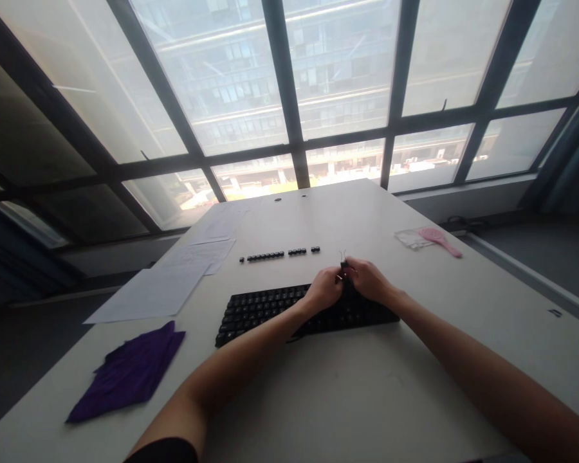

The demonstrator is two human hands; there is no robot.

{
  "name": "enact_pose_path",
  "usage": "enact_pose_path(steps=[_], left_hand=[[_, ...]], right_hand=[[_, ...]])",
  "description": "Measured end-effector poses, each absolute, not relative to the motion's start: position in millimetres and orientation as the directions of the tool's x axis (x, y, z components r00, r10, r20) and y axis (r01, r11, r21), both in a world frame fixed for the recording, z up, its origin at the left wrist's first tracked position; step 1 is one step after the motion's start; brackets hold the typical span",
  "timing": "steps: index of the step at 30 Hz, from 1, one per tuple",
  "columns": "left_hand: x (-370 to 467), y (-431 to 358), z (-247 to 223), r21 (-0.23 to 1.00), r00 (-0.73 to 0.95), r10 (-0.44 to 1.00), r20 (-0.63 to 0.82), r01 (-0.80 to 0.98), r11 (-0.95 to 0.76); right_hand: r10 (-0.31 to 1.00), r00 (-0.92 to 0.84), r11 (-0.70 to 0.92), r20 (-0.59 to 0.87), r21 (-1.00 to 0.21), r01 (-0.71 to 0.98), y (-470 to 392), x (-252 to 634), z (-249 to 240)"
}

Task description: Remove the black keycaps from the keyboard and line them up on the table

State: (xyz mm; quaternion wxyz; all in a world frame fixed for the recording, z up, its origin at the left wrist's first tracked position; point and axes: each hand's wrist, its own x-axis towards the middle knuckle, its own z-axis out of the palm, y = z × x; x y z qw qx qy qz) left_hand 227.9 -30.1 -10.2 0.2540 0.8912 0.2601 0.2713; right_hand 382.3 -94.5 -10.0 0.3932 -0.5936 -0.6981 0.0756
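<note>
The left hand (326,287) and right hand (367,280) hid part of the black keyboard (260,312) on the white table (338,399), its key legends too small to read. The right fingers pinched together on a small black piece (344,265) with thin wire prongs (341,255); the left fingers curled beside it, their hold impossible to tell.

Tall, daylit windows (444,58) in dark frames (296,138) rose beyond the white table (357,392). A building (231,77) showed through them. A low wall (424,210) ran beneath on the right, and curtains (572,164) hung at both sides above a dark floor (518,247).
</note>
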Motion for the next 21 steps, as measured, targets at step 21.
enact_pose_path(steps=[21], left_hand=[[232.2, -19.2, -16.4, 0.787, 0.663, 0.688, 0.295, 0.24, -0.569]], right_hand=[[0.849, 0.365, 0.178, 0.381, -0.857, 0.483, -82.8, 383.6, -23.4]])
